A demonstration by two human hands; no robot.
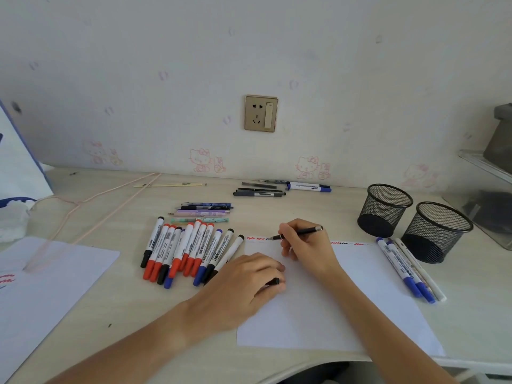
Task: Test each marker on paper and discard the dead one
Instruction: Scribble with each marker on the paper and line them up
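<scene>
Your two forearms come in from the bottom edge and meet over the white paper (318, 314) lying on the bench (194, 328). Your left hand (243, 281) rests on the paper's left edge, fingers curled round a small black cap (274, 281) whose end shows at your fingertips. Your right hand (304, 245) pinches a slim black pen (302, 232) in a writing grip, its tip touching the paper's far edge among short red and black scribbles (259, 238). More red and black marks (352, 243) run along that edge to the right of your hand.

Just left of the paper lies a fanned row of whiteboard markers (188, 250) with red, blue and black caps, the nearest ones touching your left hand's side of the sheet. On the right edge of the paper lie two blue-capped markers (401, 268) and a white pen (421, 270) beside them. A second sheet (50, 286) with red and blue scribbles lies at the far left.

Farther back, a small stack of patterned pens (203, 212) sits behind the marker row, and two black mesh pen holders (410, 223) stand at the right, touching each other. Against the wall lie dark pens and one blue marker (309, 187), with a pink wire hanger (97, 206) to the left and a wall socket (261, 113) above.
</scene>
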